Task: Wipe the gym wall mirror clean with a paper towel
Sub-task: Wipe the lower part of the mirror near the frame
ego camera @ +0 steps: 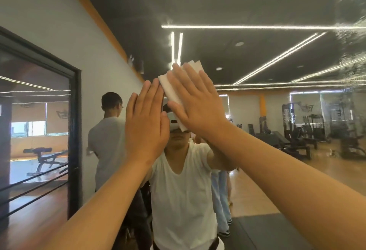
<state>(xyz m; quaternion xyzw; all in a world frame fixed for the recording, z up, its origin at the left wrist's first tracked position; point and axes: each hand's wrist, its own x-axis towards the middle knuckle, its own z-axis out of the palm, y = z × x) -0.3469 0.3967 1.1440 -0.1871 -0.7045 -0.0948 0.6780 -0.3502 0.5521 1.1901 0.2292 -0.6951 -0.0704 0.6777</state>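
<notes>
- Where the glass fills most of the head view, the wall mirror [277, 111] reflects a gym room with a dark ceiling, long light strips and a wooden floor; hazy smears show on its upper right part.
- To the left of it stands a grey wall [59, 31] with an orange band along the top, and a dark-framed window [75, 130] lower down.
- Reflected at the centre is the person in a white T-shirt [184, 200], partly hidden behind the raised arms; a second person in a grey shirt [107, 146] stands just to the left, back turned.
- Weight machines and benches [297, 140] appear in the reflection at the right, well apart from the hands.
- Both forearms reach up from the bottom corners toward the glass.
- The right hand [198, 103] lies flat, its fingers [184, 77] spread and straight, pressing the paper towel against the mirror.
- The left hand [146, 123] is also flat and empty, fingers together and extended, just beside the right hand; whether its palm touches the glass cannot be told.
- The paper towel [170, 89], white and folded, sits under the right palm at the middle of the view, with edges poking out above the fingertips and below the thumb.
</notes>
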